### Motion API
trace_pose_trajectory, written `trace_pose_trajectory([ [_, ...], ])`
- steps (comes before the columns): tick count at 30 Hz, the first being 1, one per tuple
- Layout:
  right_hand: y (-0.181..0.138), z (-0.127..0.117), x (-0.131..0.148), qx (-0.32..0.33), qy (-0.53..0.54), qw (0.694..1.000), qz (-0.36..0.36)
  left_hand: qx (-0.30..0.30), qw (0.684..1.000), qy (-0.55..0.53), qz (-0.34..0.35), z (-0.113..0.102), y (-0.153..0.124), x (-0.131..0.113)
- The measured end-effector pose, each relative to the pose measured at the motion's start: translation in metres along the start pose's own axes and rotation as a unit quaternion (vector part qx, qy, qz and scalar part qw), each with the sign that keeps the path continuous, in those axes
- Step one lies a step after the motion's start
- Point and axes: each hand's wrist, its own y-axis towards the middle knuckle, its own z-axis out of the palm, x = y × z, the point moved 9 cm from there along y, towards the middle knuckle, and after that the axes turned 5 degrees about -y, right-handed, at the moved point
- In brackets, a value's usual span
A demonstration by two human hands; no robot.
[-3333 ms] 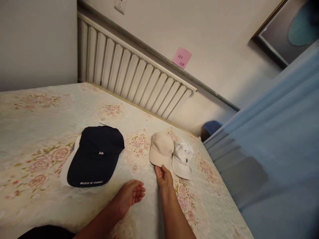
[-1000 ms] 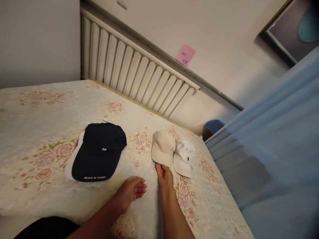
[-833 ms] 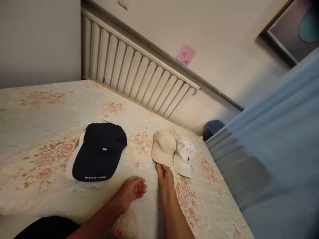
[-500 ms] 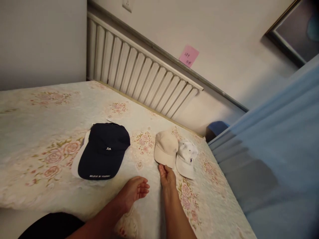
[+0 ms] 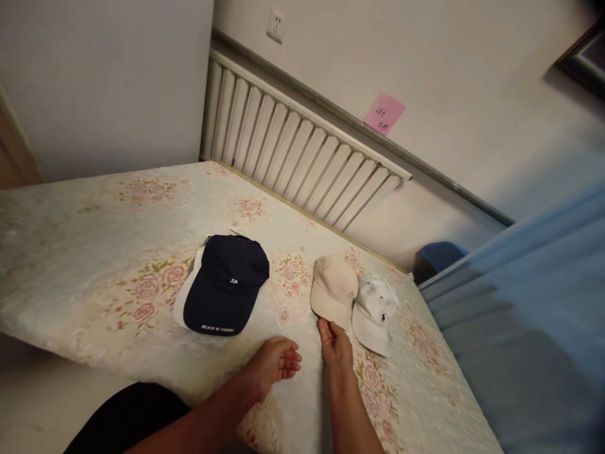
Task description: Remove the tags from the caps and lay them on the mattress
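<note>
Off-white wall [image 5: 449, 82] fills the back, and in front of it spreads a flowered cover [image 5: 155, 353] in pale green and cream, printed with pink roses. A blue curtain [image 5: 529, 302] hangs in folds along the right side. A ribbed radiator [image 5: 302, 139] stands against the wall, beyond the cover's far edge. At the lower left is a rounded black shape [image 5: 137, 416], partly cut off by the frame.

The navy cap [image 5: 227, 290] lies on the cover left of centre, brim toward the person, with a white edge [image 5: 181, 302] showing from under its left side. Well apart to its right sits the beige cap [image 5: 333, 287], and close against that one, on its right, the white cap [image 5: 375, 309].

The two hands are apart. The right hand [image 5: 337, 343] has its fingertips at the front edge of the beige cap's brim; whether they grip it I cannot tell. The left hand [image 5: 280, 358] holds nothing, fingers loosely curled, between the navy and beige caps and nearer the person.

A pink note [image 5: 385, 113] with handwriting is on the wall, and a socket [image 5: 275, 27] is higher up to its left. Small white lettering runs along the navy brim: "BELIEVE IN YOURSELF".
</note>
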Motion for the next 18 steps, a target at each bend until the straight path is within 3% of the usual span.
trace_pose_trajectory([
  [18, 0.0005, 0.001, -0.0011, -0.003, 0.004, 1.0, 0.012, 0.01, 1.0, 0.006, 0.001, -0.0018, 0.004, 0.0016],
])
